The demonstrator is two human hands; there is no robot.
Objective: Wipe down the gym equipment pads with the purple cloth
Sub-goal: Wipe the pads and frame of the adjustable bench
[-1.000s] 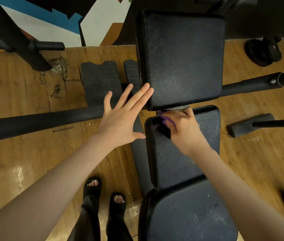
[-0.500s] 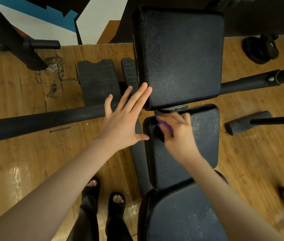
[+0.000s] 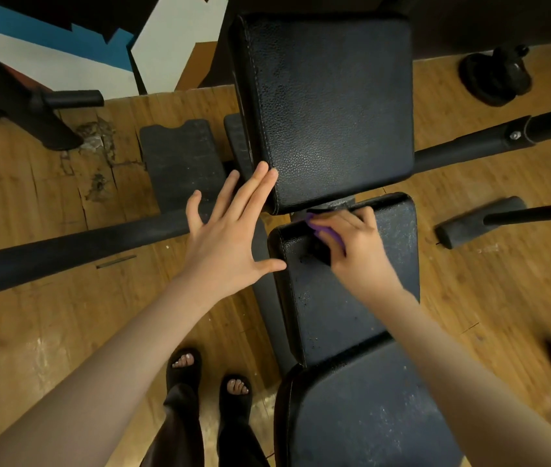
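Nearest the camera, a dark padded seat section of the bench fills the lower frame, its vinyl speckled with pale dust, and beside it two feet in black open-toed sandals stand on the worn wooden floor. Just beyond, the middle pad carries the right hand, whose curled fingers clamp the purple cloth against the pad's far edge; only a small fold of cloth shows. The left hand is spread flat with fingers straight and apart, its fingertips touching the near left corner of the large upper pad. A black tube crosses under that hand. Farther off, the floor is cracked and chipped near a black frame leg, a black weight rests at upper right, and a wall painted in blue, white and brown shapes closes the room.
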